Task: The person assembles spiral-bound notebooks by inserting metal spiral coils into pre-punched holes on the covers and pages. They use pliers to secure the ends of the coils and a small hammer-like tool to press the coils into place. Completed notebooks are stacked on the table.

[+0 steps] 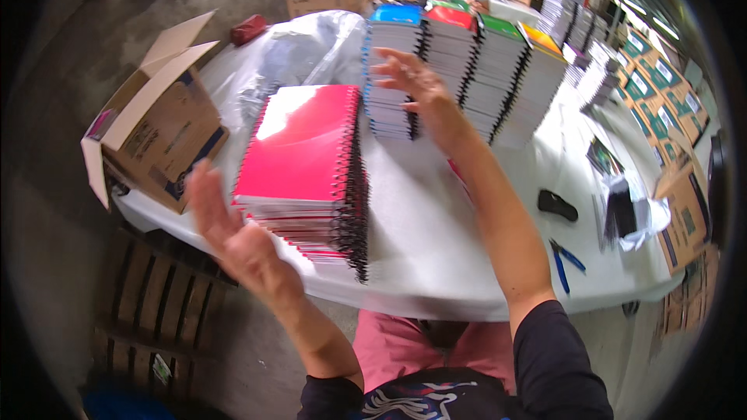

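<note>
A: Red spiral notebooks (303, 163) are stacked on the white table (436, 241), beside the left hand (226, 233).
B: Fingers of both hands are spread; nothing is gripped. The right hand (416, 89) is raised before 4 taller stacks (467, 70).

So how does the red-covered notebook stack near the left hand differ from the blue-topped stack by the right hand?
The red-covered stack sits closer to the table's near edge and leans, its lower notebooks fanned out; the blue-topped stack stands straight and further back. The red-covered stack stands alone, while the blue-topped stack is pressed against a row of other stacks. The left hand is open beside one; the right hand touches the other. Both are spiral-bound notebooks.
</note>
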A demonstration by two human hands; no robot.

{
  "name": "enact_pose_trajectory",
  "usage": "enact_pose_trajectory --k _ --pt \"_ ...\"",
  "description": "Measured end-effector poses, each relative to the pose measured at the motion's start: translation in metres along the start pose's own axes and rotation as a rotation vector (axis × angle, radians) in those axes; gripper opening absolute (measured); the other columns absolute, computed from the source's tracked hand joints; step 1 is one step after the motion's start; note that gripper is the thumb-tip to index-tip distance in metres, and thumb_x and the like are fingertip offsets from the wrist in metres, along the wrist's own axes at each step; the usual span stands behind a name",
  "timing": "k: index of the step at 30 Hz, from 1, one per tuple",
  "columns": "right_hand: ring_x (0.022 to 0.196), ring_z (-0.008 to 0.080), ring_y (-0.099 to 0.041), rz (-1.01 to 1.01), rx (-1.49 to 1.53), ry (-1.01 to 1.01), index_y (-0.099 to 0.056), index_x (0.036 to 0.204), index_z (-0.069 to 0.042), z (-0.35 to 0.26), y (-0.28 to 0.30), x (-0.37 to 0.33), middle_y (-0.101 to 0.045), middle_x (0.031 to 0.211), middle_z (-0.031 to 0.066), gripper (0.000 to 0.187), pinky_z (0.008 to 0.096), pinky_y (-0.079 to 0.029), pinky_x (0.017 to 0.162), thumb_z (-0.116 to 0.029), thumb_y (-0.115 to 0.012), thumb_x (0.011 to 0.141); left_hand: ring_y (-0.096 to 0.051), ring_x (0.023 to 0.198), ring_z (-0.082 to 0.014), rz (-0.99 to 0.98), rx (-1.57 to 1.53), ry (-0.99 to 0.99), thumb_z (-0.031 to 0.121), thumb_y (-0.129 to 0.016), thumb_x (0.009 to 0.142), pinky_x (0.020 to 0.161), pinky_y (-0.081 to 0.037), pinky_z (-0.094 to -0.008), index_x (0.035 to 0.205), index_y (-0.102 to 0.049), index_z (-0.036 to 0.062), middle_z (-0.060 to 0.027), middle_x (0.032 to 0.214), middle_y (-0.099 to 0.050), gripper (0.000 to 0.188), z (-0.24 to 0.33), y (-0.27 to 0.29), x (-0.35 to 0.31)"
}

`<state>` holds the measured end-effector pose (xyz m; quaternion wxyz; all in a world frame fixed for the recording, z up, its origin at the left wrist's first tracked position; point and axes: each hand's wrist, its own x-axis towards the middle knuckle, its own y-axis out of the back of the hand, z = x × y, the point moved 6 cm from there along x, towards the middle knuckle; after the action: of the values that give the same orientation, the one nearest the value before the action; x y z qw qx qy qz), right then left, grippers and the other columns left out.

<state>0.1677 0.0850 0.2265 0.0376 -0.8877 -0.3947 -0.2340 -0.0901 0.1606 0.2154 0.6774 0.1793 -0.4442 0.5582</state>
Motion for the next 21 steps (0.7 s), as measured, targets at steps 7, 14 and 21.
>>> enact_pose_trajectory --k 7,14,21 --pt "0.104 0.0340 -0.058 0.146 -1.145 -0.732 -0.055 0.114 0.002 0.183 0.189 -0.144 -0.058 0.111 0.0250 0.082 0.0415 -0.047 0.088 -0.051 -0.080 0.057 -0.046 0.117 -0.0312 0.272 -0.396 -0.332 0.034 -0.046 0.088 0.096 -0.040 -0.0412 0.126 -0.036 0.0047 -0.0187 0.129 -0.041 0.048 0.074 0.010 -0.073" --pt "0.097 0.0352 -0.062 0.408 -1.262 -0.719 -0.056 0.109 0.003 0.148 0.182 -0.142 -0.063 0.102 0.0224 0.080 0.0395 -0.049 0.084 -0.044 -0.086 0.051 -0.048 0.108 -0.0265 -0.630 -0.215 0.214 0.010 -0.066 0.076 0.088 -0.044 -0.0356 0.120 -0.044 0.0060 -0.0158 0.117 -0.045 0.049 0.055 -0.107 -0.159" --pt "0.085 0.0161 -0.061 0.453 -0.149 -0.426 -0.053 0.110 0.001 0.089 0.139 -0.179 -0.064 0.099 0.0113 0.047 0.0322 -0.050 0.073 -0.032 -0.070 0.081 -0.041 0.123 -0.0251 -0.700 -0.132 0.992 0.035 -0.053 0.092 0.099 -0.035 -0.0346 0.141 -0.022 0.0006 -0.0195 0.133 -0.041 0.067 -0.069 -0.161 -0.231"
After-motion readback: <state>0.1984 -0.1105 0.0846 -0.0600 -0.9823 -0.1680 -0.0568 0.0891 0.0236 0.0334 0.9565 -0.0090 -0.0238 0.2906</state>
